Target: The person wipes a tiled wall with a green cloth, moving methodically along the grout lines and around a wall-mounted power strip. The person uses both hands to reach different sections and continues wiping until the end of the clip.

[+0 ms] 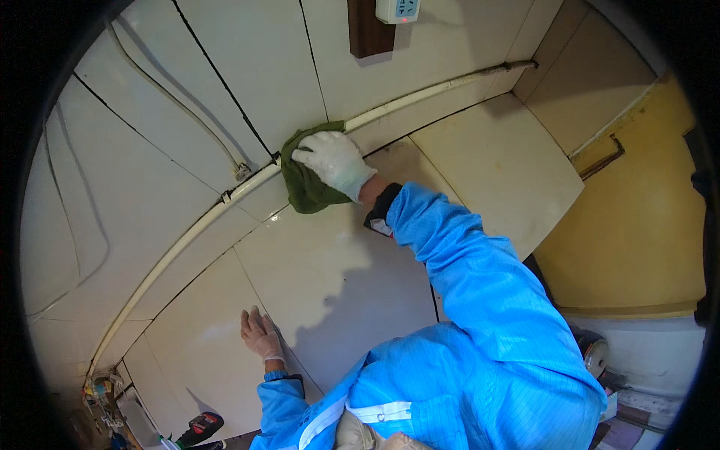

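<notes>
My right hand [332,162], in a white glove, presses a dark green cloth [318,194] against a cream-coloured pipe [394,106] that runs along the tiled wall, just above the tiled counter [337,247]. The cloth spreads out around the fingers and hangs down to the back edge of the counter. My left hand [262,336] wears a thin translucent glove and rests on the counter near a tile joint, its fingers loosely extended and holding nothing. Both arms are in blue sleeves.
A white socket [397,10] with a red light is at the top, beside a brown strip [371,28]. A cable [174,98] runs down the wall to the pipe. A black-and-red spray nozzle [199,427] stands at the lower left. A yellow panel [630,236] is at right.
</notes>
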Tool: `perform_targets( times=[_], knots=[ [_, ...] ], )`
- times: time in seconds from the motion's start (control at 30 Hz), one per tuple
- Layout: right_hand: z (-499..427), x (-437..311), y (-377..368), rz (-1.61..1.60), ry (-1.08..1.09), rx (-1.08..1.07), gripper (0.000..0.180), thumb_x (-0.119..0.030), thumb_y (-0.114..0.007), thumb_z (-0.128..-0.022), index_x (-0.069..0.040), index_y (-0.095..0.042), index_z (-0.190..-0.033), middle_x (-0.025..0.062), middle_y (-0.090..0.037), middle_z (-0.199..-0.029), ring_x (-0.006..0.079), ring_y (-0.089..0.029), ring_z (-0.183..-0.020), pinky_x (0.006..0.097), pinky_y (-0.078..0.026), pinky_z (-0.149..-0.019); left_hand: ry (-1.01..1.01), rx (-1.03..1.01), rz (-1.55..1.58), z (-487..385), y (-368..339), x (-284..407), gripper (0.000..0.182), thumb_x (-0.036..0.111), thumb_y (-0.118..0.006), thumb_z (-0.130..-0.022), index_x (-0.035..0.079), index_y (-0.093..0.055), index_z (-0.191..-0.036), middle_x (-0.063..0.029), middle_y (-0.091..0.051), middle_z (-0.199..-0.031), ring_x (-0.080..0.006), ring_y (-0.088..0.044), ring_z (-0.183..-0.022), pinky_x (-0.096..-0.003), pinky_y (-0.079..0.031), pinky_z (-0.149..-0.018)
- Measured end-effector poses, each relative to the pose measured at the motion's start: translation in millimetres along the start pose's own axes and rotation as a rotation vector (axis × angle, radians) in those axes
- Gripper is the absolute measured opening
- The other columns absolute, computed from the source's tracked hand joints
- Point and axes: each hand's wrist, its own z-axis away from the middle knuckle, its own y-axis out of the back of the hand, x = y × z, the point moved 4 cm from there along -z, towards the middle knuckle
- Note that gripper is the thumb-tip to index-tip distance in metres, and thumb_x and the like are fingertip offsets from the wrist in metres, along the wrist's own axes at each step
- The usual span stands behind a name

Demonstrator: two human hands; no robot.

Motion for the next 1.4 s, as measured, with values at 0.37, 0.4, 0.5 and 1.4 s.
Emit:
perform_targets(
  times=[0.37, 0.4, 0.5, 1.4],
  knots=[
    [29.7, 83.3, 9.5, 0.122, -0.058, 0.106, 0.027, -0.010, -0.058, -0.080, -0.016, -0.069, -0.104, 0.0040, -0.066, -0.105, 0.0268, -0.062, -0.098, 0.0402, -0.050, -0.082, -0.024, -0.023, 0.043, -2.0, 8.9, 4.3, 0.044, 0.018, -0.067, -0.088, 0.019, -0.058, -0.131, -0.0150, -0.050, -0.140, -0.0353, -0.048, -0.123, -0.0459, -0.041, -0.103],
    [36.3, 98.1, 11.8, 0.141, -0.092, 0.089, 0.026, -0.010, -0.058, -0.081, -0.016, -0.069, -0.104, 0.0039, -0.066, -0.105, 0.0274, -0.061, -0.098, 0.0402, -0.050, -0.082, -0.026, -0.025, 0.020, -1.9, 9.1, 4.7, 0.044, 0.019, -0.067, -0.088, 0.020, -0.058, -0.131, -0.0147, -0.050, -0.140, -0.0354, -0.048, -0.124, -0.0459, -0.041, -0.103],
    [52.2, 149.6, 17.8, 0.227, -0.165, -0.007, 0.027, -0.011, -0.061, -0.081, -0.018, -0.069, -0.106, 0.0021, -0.066, -0.105, 0.0270, -0.061, -0.098, 0.0403, -0.049, -0.083, -0.037, -0.015, -0.011, -1.2, 9.0, 5.9, 0.043, 0.019, -0.067, -0.088, 0.020, -0.059, -0.131, -0.0140, -0.050, -0.140, -0.0355, -0.048, -0.124, -0.0461, -0.041, -0.103],
    [36.3, 102.9, 0.1, 0.117, -0.375, 0.180, 0.012, -0.018, -0.058, -0.082, -0.009, -0.065, -0.084, 0.0134, -0.059, -0.092, 0.0365, -0.059, -0.086, 0.0461, -0.049, -0.074, -0.045, 0.043, -0.036, -0.8, 4.6, 4.0, 0.041, 0.021, -0.067, -0.088, 0.021, -0.059, -0.128, -0.0097, -0.050, -0.139, -0.0348, -0.048, -0.121, -0.0465, -0.043, -0.101]
  ],
)
